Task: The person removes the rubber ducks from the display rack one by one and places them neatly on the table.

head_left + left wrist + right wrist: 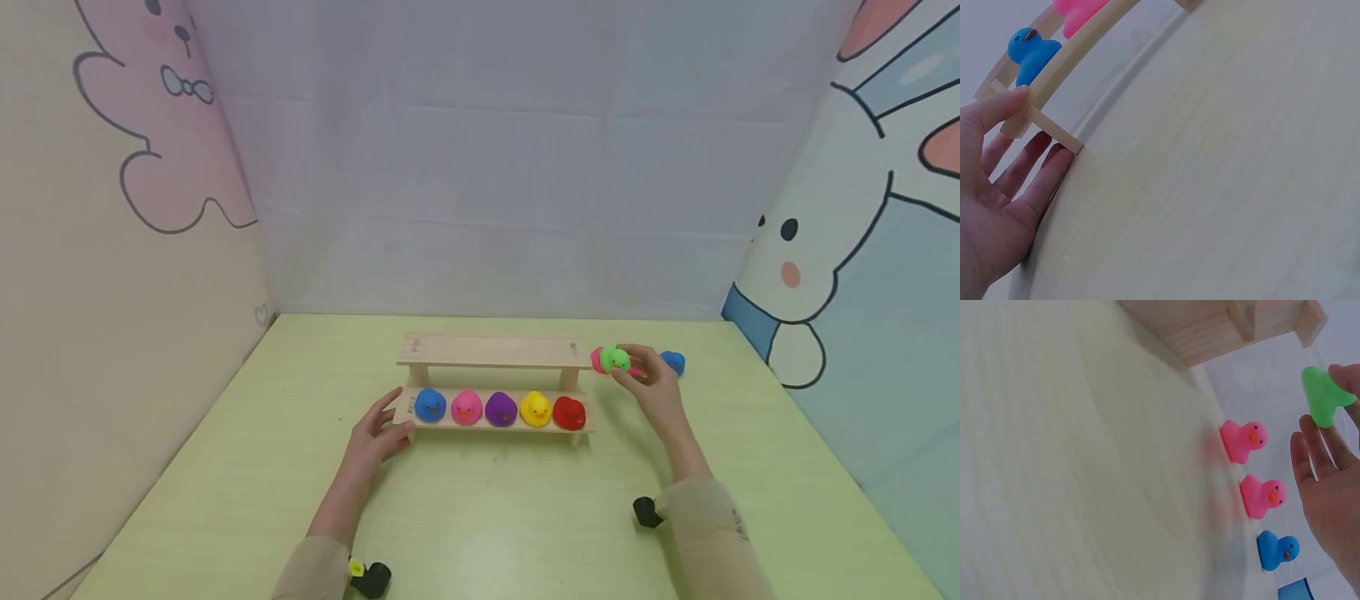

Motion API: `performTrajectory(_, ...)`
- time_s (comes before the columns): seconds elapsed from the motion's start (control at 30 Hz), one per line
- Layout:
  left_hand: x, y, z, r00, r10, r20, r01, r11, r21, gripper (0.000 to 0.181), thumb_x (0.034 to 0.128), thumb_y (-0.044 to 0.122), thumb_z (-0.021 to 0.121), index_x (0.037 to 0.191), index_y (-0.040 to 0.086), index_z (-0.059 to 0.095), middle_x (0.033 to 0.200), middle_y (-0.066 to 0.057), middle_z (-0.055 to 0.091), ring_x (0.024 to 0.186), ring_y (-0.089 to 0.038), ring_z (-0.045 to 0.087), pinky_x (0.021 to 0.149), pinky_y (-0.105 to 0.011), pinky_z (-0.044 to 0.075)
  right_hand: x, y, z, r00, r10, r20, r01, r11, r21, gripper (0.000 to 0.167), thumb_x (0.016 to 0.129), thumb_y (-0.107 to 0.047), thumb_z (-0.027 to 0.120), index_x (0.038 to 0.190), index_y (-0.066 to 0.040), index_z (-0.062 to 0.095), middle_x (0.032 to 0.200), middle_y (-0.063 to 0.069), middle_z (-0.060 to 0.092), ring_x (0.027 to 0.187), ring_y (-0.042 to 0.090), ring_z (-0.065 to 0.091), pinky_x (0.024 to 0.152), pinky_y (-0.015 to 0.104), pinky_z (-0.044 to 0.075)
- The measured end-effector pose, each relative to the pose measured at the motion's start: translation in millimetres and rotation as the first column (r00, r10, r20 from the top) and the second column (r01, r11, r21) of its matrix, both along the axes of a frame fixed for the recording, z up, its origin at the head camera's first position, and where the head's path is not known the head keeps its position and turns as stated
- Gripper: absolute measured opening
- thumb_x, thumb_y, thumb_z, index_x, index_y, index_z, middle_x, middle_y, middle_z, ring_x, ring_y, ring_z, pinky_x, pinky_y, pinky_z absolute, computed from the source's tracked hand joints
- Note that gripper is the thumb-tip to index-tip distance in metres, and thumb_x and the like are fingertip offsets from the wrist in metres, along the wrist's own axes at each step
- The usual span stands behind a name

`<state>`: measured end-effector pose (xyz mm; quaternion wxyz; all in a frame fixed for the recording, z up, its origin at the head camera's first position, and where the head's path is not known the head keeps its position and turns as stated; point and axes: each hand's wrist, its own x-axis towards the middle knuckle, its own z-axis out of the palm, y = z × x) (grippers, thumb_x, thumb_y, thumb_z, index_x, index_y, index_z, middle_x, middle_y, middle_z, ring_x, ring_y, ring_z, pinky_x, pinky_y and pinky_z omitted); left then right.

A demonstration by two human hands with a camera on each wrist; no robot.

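A two-step wooden stand [495, 351] carries a row of rubber ducks on its lower step: a blue duck [431, 406], a pink duck [467, 407], a purple duck [501, 409], a yellow duck [536, 409] and a red duck [569, 413]. My left hand [380, 433] holds the lower step's left end; in the left wrist view the thumb [1007, 107] lies by the board's edge and fingers reach the leg. Off the stand's right end, my right hand [651, 379] pinches a green duck [616, 359], raised above the table in the right wrist view [1321, 395].
Behind the right hand, two pink ducks stand on the table, a nearer-stand pink duck [1244, 441] and another pink duck [1263, 496], with a blue duck [1277, 550] beside them. A pale curtain [495, 167] closes off the table's [495, 517] back.
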<state>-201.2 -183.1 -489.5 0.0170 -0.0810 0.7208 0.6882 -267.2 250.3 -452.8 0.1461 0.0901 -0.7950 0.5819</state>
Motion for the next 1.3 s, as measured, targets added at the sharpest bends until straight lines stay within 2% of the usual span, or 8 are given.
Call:
performTrajectory(0.2, -0.2, 0.0, 0.2, 1.0, 0.001, 0.021, -0.001, 1.0, -0.002, 0.068, 0.0904, 0.013, 0.071, 0.149, 0.03, 0.043, 0.14, -0.018, 0.055, 0.102, -0.01, 0.064, 0.086, -0.029, 0.059, -3.3, 16.8, -16.4, 0.992, 0.078, 0.102, -0.092, 0.985, 0.145, 0.043, 0.094, -0.016, 0.068, 0.133, -0.001, 0.056, 0.132, 0.013, 0.056, 0.104, -0.011, 0.052, 0.087, 0.006, 0.046)
performTrajectory(0.33, -0.2, -0.8, -0.4, 1.0, 0.0, 0.02, 0.0, 1.0, 0.0, 0.067, 0.0914, 0.012, 0.07, 0.15, 0.03, 0.042, 0.139, -0.017, 0.054, 0.104, -0.011, 0.064, 0.088, -0.03, 0.059, -3.8, 22.3, -22.8, 0.98, 0.127, 0.154, -0.153, 0.973, 0.173, 0.044, 0.094, -0.014, 0.067, 0.133, 0.003, 0.055, 0.134, 0.023, 0.056, 0.108, -0.002, 0.056, 0.092, 0.01, 0.045)
performTrajectory(0.5, 0.0, -0.9, -0.8, 1.0, -0.013, 0.01, 0.013, 1.0, -0.006, 0.067, 0.0918, 0.012, 0.07, 0.15, 0.03, 0.041, 0.138, -0.017, 0.054, 0.103, -0.009, 0.064, 0.088, -0.029, 0.059, -3.6, 25.3, -26.0, 0.967, 0.159, 0.2, -0.199, 0.959, 0.199, 0.044, 0.093, -0.014, 0.068, 0.132, 0.003, 0.056, 0.132, 0.024, 0.058, 0.113, 0.014, 0.06, 0.095, 0.016, 0.046)
performTrajectory(0.7, 0.6, -1.0, 0.2, 1.0, -0.022, -0.002, 0.022, 0.999, -0.041, 0.068, 0.0921, 0.018, 0.07, 0.151, 0.03, 0.039, 0.14, -0.016, 0.055, 0.098, -0.004, 0.065, 0.086, -0.029, 0.059, -7.0, 28.5, -27.6, 0.946, 0.195, 0.26, -0.254, 0.942, 0.217, 0.044, 0.093, -0.014, 0.067, 0.133, 0.003, 0.056, 0.132, 0.025, 0.058, 0.109, 0.017, 0.062, 0.089, 0.008, 0.045)
performTrajectory(0.87, -0.7, -0.9, -0.6, 1.0, -0.024, 0.0, 0.024, 0.999, -0.034, 0.067, 0.0921, 0.018, 0.07, 0.151, 0.032, 0.04, 0.14, -0.016, 0.055, 0.097, -0.004, 0.065, 0.086, -0.029, 0.06, -9.0, 30.3, -25.2, 0.928, 0.21, 0.308, -0.286, 0.931, 0.226, 0.05, 0.095, -0.017, 0.066, 0.14, 0.0, 0.051, 0.141, 0.024, 0.053, 0.121, 0.034, 0.057, 0.091, 0.006, 0.042)
performTrajectory(0.97, -0.8, -0.9, -1.5, 1.0, -0.028, -0.001, 0.028, 0.999, -0.033, 0.067, 0.0923, 0.018, 0.07, 0.151, 0.031, 0.04, 0.14, -0.016, 0.055, 0.098, -0.006, 0.064, 0.086, -0.029, 0.06, -9.0, 30.5, -24.6, 0.92, 0.2, 0.337, -0.292, 0.924, 0.249, 0.055, 0.096, -0.021, 0.065, 0.145, -0.002, 0.047, 0.148, 0.023, 0.048, 0.128, 0.039, 0.052, 0.1, 0.013, 0.044)
performTrajectory(1.13, 0.2, -0.9, -1.4, 1.0, -0.02, 0.003, 0.02, 0.999, -0.036, 0.067, 0.0917, 0.017, 0.071, 0.15, 0.032, 0.041, 0.14, -0.016, 0.056, 0.097, -0.006, 0.065, 0.085, -0.029, 0.06, -8.6, 30.6, -25.6, 0.91, 0.192, 0.368, -0.3, 0.917, 0.263, 0.057, 0.096, -0.024, 0.064, 0.146, -0.004, 0.045, 0.15, 0.021, 0.047, 0.13, 0.038, 0.051, 0.111, 0.04, 0.046)
performTrajectory(1.3, 0.0, -1.7, -0.8, 1.0, -0.023, 0.009, 0.023, 0.999, -0.034, 0.068, 0.092, 0.019, 0.07, 0.151, 0.033, 0.04, 0.141, -0.015, 0.055, 0.098, -0.005, 0.064, 0.086, -0.029, 0.059, -9.6, 32.8, -24.5, 0.909, 0.218, 0.355, -0.312, 0.922, 0.231, 0.058, 0.095, -0.022, 0.065, 0.145, -0.001, 0.046, 0.149, 0.022, 0.047, 0.13, 0.04, 0.051, 0.1, 0.011, 0.043)
